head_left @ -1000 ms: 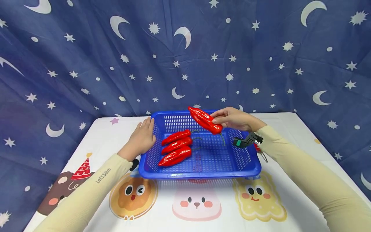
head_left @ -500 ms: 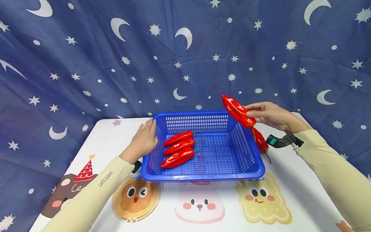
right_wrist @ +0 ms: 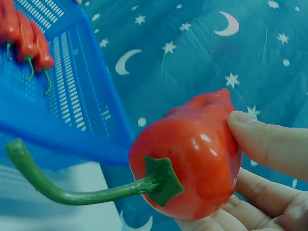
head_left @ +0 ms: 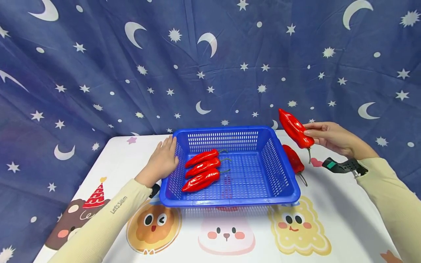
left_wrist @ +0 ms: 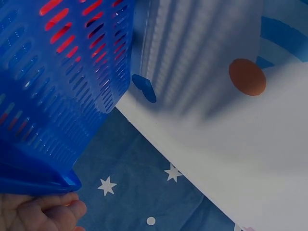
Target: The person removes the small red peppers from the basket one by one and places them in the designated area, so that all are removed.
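Note:
A blue perforated basket holds three red peppers side by side in its left half. The left hand lies on the basket's left rim with its fingers straight; in the left wrist view part of that hand touches the rim. Above the table, right of the basket, the right hand pinches a red pepper between thumb and fingers, its green stem hanging down. The right wrist view shows this pepper close up. Another red pepper lies outside, against the basket's right side.
The white table cover carries printed cartoon figures in front of the basket. Behind the table hangs a dark blue cloth with moons and stars. Black wrist mounts show at both wrists.
The right hand has carried its pepper from above the basket out past the right rim. The pepper outside the basket has come fully into view. The left hand stays on the rim.

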`<state>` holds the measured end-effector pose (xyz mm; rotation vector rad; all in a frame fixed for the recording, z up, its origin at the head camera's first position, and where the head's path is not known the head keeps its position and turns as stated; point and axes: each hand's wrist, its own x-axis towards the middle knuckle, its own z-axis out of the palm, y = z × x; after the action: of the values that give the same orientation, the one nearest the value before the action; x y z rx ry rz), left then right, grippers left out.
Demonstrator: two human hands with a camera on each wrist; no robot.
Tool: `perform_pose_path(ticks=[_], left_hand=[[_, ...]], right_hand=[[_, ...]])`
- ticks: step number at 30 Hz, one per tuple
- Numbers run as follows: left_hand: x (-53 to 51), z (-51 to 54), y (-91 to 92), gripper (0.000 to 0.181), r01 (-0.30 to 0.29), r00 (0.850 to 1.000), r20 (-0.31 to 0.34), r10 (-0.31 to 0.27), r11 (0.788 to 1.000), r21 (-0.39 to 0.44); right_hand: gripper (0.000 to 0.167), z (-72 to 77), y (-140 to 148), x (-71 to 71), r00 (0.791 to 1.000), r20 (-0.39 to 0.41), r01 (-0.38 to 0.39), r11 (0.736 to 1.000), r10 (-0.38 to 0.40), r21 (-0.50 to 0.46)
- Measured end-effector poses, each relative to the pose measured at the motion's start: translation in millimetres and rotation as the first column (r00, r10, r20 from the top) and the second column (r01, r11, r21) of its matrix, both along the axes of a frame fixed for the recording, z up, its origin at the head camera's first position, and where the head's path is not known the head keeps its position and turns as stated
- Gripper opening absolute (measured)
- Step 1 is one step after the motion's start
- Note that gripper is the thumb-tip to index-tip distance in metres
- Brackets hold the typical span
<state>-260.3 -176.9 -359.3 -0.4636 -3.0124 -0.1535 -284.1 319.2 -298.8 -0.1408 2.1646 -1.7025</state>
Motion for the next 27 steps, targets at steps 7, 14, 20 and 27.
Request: perform_pose_path(ticks=[7, 14, 20, 27], left_hand=[[0.5, -0.4, 0.9, 0.064, -0.009, 1.0, 0.006, 0.009, 1.0, 0.008], [-0.4, -1.3, 0.4, 0.064, -0.009, 1.0, 0.01, 0.009, 1.0, 0.003], [-1.6, -1.2, -0.7, 0.064, -0.006, 1.0, 0.0, 0.006, 1.0, -0.003], [-1.2, -2.0, 0.0, 0.063, 0.002, 1.0, -0.007, -0.002, 1.0, 0.004]], right_hand=[[0.027, -14.9, 16, 5.3, 0.999, 0.044, 0.035, 0.991, -0.03, -0.126], [0.026, -33.1, 31, 8.0, 0.994, 0.076, 0.085, 0.987, -0.075, -0.139], [0.022, -49.4, 43, 8.7, 0.988, 0.108, 0.117, 0.992, -0.112, -0.044], [0.019, -69.9, 58, 10.1, 0.983, 0.122, 0.139, 0.99, -0.14, 0.02]])
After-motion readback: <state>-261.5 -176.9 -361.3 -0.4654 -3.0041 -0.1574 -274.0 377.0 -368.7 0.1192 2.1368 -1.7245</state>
